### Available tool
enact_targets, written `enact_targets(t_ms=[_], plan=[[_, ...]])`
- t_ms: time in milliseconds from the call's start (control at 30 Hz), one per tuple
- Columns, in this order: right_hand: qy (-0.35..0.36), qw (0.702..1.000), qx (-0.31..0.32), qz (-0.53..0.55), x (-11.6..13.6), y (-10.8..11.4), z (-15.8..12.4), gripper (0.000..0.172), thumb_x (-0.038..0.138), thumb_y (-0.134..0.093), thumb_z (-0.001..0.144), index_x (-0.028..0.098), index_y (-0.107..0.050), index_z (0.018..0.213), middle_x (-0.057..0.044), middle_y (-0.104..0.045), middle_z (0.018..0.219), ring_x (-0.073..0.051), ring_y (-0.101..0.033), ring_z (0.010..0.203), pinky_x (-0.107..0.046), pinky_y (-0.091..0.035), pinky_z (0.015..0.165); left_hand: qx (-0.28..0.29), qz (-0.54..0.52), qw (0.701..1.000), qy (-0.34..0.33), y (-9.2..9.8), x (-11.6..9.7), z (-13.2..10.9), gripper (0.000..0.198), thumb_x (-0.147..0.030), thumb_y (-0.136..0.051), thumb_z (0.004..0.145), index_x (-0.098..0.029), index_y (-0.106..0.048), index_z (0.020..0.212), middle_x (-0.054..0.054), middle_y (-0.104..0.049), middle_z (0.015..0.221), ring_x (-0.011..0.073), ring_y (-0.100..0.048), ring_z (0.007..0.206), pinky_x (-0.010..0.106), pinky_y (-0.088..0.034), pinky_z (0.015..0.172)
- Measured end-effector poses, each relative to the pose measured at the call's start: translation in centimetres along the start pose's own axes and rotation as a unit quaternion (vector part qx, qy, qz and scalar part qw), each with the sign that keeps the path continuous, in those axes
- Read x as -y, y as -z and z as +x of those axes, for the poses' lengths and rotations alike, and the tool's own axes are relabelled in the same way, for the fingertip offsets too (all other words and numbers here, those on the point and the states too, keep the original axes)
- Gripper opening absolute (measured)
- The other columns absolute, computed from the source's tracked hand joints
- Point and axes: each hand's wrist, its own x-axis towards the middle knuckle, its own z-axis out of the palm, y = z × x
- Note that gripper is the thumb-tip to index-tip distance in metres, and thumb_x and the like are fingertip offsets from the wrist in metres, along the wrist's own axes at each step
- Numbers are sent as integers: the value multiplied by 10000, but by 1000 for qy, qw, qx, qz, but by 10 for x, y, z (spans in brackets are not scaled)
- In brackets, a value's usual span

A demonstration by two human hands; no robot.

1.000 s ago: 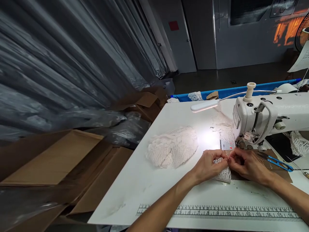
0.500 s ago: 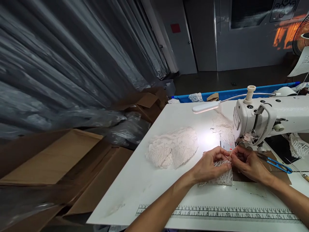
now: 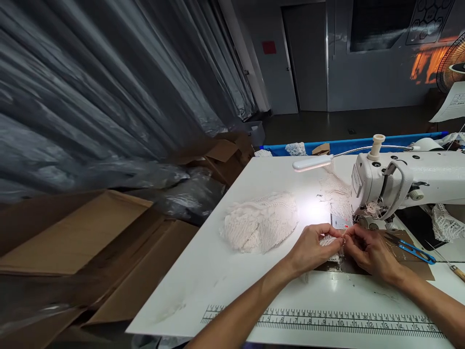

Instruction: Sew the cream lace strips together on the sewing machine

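Observation:
My left hand (image 3: 312,248) and my right hand (image 3: 368,249) meet fingertip to fingertip on a small piece of white lace (image 3: 330,241), both pinching it just in front of the presser foot of the white sewing machine (image 3: 399,182). The lace lies bunched under my left fingers on the white table (image 3: 232,271). A brown card sheet (image 3: 414,264) lies beneath my right hand. A heap of the same white lace (image 3: 259,220) sits to the left of my hands.
Blue-handled snips (image 3: 410,248) lie to the right of my right hand. A gooseneck lamp (image 3: 312,163) lights the table. A printed ruler (image 3: 323,321) runs along the table's front edge. Cardboard boxes (image 3: 90,247) and plastic sheeting crowd the floor at the left.
The lace piece has been gathered up from lying spread flat to bunched under my left fingers. Both hands stay together by the presser foot.

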Motion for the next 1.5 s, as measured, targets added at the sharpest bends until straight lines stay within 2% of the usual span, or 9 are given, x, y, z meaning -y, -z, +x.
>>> enact_targets(t_ms=[133,333,500,833,1033,1167,1233,1333,1500], plan=[[18,998,-11,-51,-5,-2,-1,265,351,-416,914,194,-511,722,23,-487,541,-104,-383,482,-244,-321,475,-25,27,999,-31,-2,0,1,123,-258,-582,738,-171,-637,670,-1,-663,676,152,-584,690,296,-454,751],[-27,998,-36,-48,-13,-3,0,232,382,-439,864,194,-510,748,8,-525,551,-117,-449,477,-252,-373,480,-56,50,996,-39,0,0,3,104,-240,-555,704,-175,-591,631,-3,-630,650,155,-566,652,274,-443,661],[-6,1000,9,-24,-4,0,-1,229,385,-461,878,180,-557,916,31,-510,553,-111,-440,469,-243,-349,466,-38,43,998,-35,0,1,3,107,-243,-573,727,-167,-633,681,14,-673,701,167,-603,700,293,-471,728],[25,999,-7,-38,-6,-3,-2,184,315,-460,887,185,-571,819,31,-502,534,-106,-422,473,-240,-337,482,-25,46,998,-38,-2,4,3,101,-242,-585,722,-169,-649,697,11,-678,709,169,-610,711,286,-477,728],[50,995,-55,-62,-2,-5,-2,155,250,-448,826,200,-499,689,27,-488,538,-104,-421,478,-243,-330,488,-19,49,998,-37,-4,2,2,90,-215,-566,703,-170,-633,662,0,-662,687,156,-589,695,276,-457,714],[-28,993,-110,-30,-4,-3,0,154,321,-476,773,207,-465,670,31,-452,521,-103,-403,454,-237,-333,451,-26,61,997,-46,-1,-1,3,107,-212,-543,707,-172,-616,640,-3,-632,655,141,-547,657,266,-422,672],[-77,993,-87,19,-5,1,2,188,379,-485,774,209,-470,696,36,-438,521,-110,-413,454,-239,-344,442,-21,53,997,-45,1,-2,3,106,-229,-553,706,-171,-615,645,0,-618,643,139,-527,640,260,-408,635],[-131,983,7,128,-4,9,5,264,466,-504,805,202,-491,804,41,-473,529,-121,-465,466,-245,-384,453,-10,35,998,-45,3,-3,2,104,-242,-564,707,-169,-623,662,2,-610,637,135,-515,623,256,-406,614],[-156,964,113,183,0,16,6,412,574,-598,799,187,-526,920,58,-478,525,-102,-452,456,-217,-351,426,-2,29,998,-52,3,-2,2,120,-259,-568,720,-164,-633,684,7,-634,676,137,-538,648,258,-425,639]])
